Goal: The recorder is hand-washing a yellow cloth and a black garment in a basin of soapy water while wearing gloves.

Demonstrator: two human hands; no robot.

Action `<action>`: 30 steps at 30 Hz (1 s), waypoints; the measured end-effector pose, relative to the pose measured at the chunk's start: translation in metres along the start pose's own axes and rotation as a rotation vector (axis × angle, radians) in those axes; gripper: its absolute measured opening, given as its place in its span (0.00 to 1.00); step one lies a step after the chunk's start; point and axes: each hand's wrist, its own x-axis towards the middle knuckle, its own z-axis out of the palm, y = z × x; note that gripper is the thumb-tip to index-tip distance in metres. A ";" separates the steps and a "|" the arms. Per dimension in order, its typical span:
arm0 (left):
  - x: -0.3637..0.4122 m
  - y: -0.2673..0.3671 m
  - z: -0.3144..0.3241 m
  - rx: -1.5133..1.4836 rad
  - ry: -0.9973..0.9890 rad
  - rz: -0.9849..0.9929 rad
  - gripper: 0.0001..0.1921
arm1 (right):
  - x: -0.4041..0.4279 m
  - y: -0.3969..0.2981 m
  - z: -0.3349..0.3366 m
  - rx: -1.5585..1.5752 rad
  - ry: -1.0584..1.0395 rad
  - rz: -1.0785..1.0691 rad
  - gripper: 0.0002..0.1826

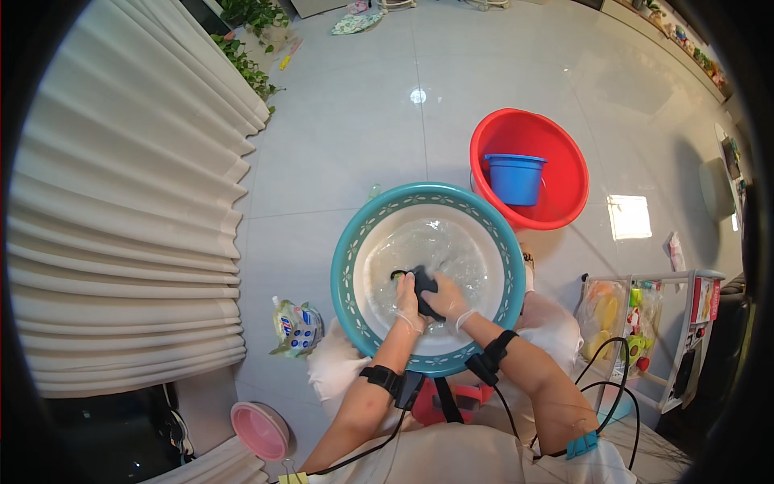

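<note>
A large round basin with a teal, flower-patterned rim and white inside holds cloudy, rippling water. Both hands are in clear gloves over its lower middle. My left hand grips the left side of a dark wet cloth item, and my right hand holds its right side, fingers bent onto it. A small black loop with a yellowish-green spot shows beside my left fingertips. The item's exact kind cannot be told, and its lower part is partly hidden by the hands.
A red bucket with a blue pail inside touches or nearly touches the basin at upper right. Left lie a detergent pouch and a pink basin. A wheeled-looking rack stands right. Black cables run from my wrist straps.
</note>
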 end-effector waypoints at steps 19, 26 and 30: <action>0.006 -0.020 -0.007 -0.149 -0.400 -0.134 0.23 | 0.005 -0.044 -0.040 -0.226 0.234 -0.575 0.05; -0.020 0.032 0.007 0.460 -0.009 0.299 0.20 | 0.018 -0.031 -0.061 -0.326 0.176 -0.238 0.19; -0.013 0.042 0.000 0.816 -0.253 0.751 0.17 | 0.030 -0.015 -0.060 -0.273 -0.115 -0.362 0.27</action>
